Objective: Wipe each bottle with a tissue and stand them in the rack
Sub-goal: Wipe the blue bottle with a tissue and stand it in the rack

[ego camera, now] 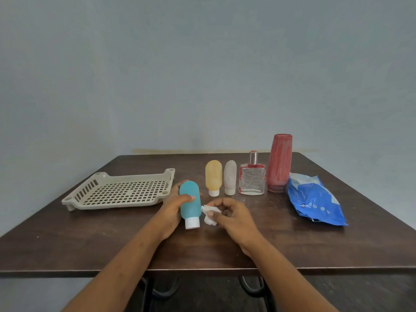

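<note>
Position of items: the left hand (173,208) grips the blue bottle (190,201), fingers wrapped behind the body and thumb across its front. The bottle is held upright with its white cap down, at the near centre of the table (292,244), just right of the rack (121,192). It cannot be told whether the cap rests on the tabletop.

The right hand (234,218) pinches a crumpled white tissue (208,213) between thumb and curled fingers. The tissue sits against, or just beside, the lower right flank of the blue bottle.

Farther back, four bottles stand in a row, left to right: a yellow bottle (213,176) and a whitish bottle (230,176), both cap-down, a clear glass bottle (252,181) with red trim, and a tall red bottle (279,163). Smears or a film show on the whitish, glass and red ones. A blue tissue pack (315,199) lies at the right of the row.

Progress assessment: none of the five bottles stands in the rack, so no placement is complete. The work appears to be at the first bottle, in the wiping step; how much of its surface is cleaned cannot be judged.

Outstanding: finish wiping the blue bottle and stand it in the rack, then wipe and rack the remaining four. The task is judged to be at an early stage.
</note>
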